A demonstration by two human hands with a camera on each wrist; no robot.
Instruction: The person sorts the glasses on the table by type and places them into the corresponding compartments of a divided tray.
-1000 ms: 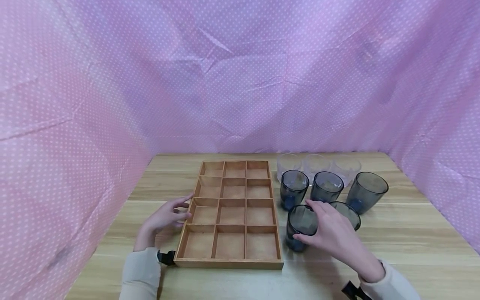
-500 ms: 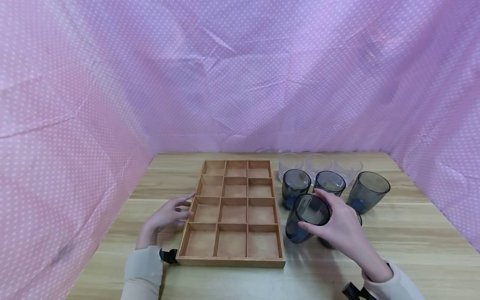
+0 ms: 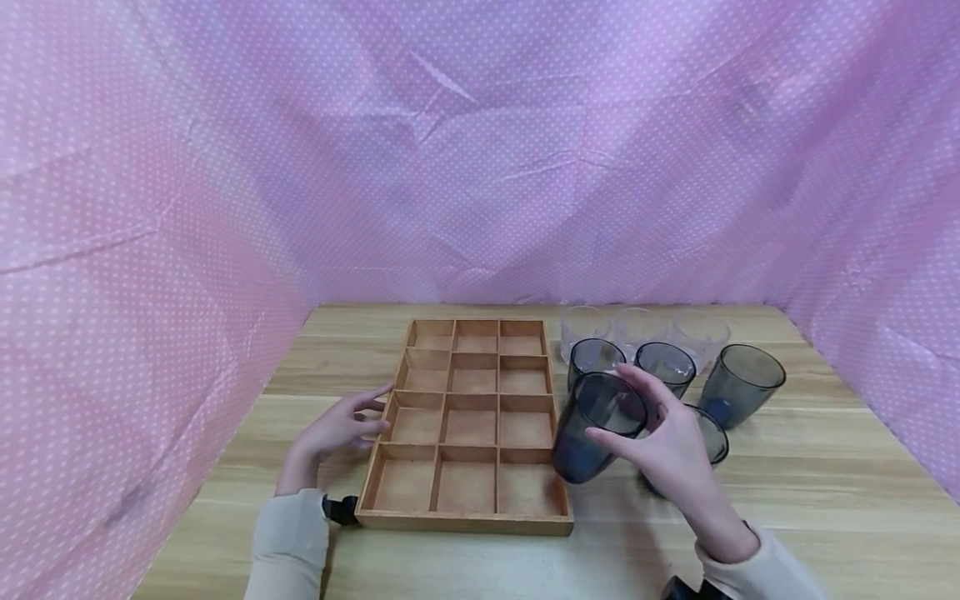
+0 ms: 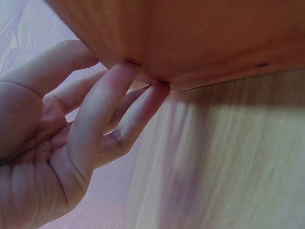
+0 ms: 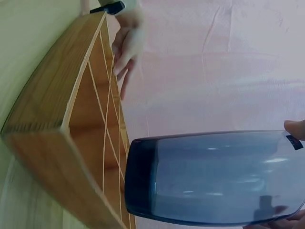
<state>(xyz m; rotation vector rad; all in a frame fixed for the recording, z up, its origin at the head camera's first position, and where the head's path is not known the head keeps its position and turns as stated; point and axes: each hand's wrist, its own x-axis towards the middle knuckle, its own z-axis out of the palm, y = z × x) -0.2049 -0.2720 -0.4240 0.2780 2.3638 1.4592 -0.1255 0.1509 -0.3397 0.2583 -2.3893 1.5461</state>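
Note:
A smoky blue-grey drinking glass (image 3: 600, 429) is gripped near its rim by my right hand (image 3: 671, 450), thumb on the near side and fingers behind. It leans with its base toward the right edge of the wooden compartment box (image 3: 465, 527). In the right wrist view the glass (image 5: 214, 179) lies sideways across the picture, its thick base by the box's wall (image 5: 57, 167). My left hand (image 3: 341, 429) touches the box's left side. The left wrist view shows its fingertips (image 4: 159, 88) against the wood (image 4: 190, 43), fingers only slightly bent.
More smoky glasses stand right of the box: one behind the held glass (image 3: 596, 354), one beside it (image 3: 666, 367), one far right (image 3: 742, 383), one partly behind my right hand (image 3: 708, 437). Clear glasses (image 3: 701, 333) line the back. A pink dotted cloth (image 3: 480, 167) surrounds the wooden table.
My right hand has lifted the smoky glass from the front of the group and moved it left, tilting, to the box's right edge. My left hand stays at the box's side.

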